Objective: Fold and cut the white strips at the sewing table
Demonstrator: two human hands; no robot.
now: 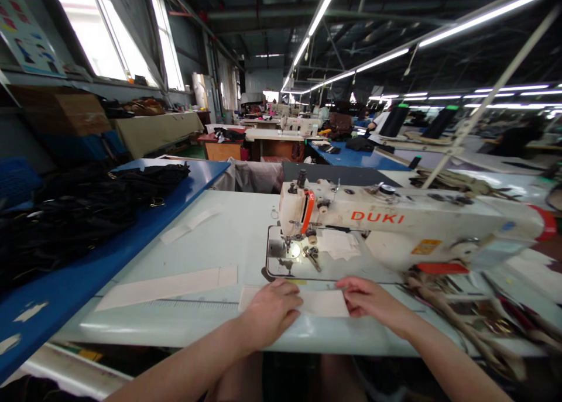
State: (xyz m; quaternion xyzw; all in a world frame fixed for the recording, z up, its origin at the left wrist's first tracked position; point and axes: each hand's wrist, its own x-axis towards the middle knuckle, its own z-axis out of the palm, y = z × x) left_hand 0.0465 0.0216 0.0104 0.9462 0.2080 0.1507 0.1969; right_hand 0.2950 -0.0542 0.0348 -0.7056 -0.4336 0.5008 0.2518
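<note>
A short white strip [322, 303] of fabric or paper lies on the pale sewing table [193, 326] near its front edge. Over its left part rests my left hand [270, 311], palm down, thumb apart from the fingers. My right hand [369, 302] pinches the strip's right end between thumb and fingers. Just beyond both hands stands a white sewing machine [381, 215] marked DUKI, its lamp lighting the metal needle plate [278, 261]. A longer white strip [171, 286] lies to the left, partly along a printed ruler. Farther back is another pale strip [192, 223].
White pieces [338, 244] lie beneath the machine's arm. A blue table [206, 177] at left carries a heap of black goods [100, 200]. Straps and tools [487, 326] clutter the right side. Black thread cones [395, 121] stand behind. More sewing stations fill the background.
</note>
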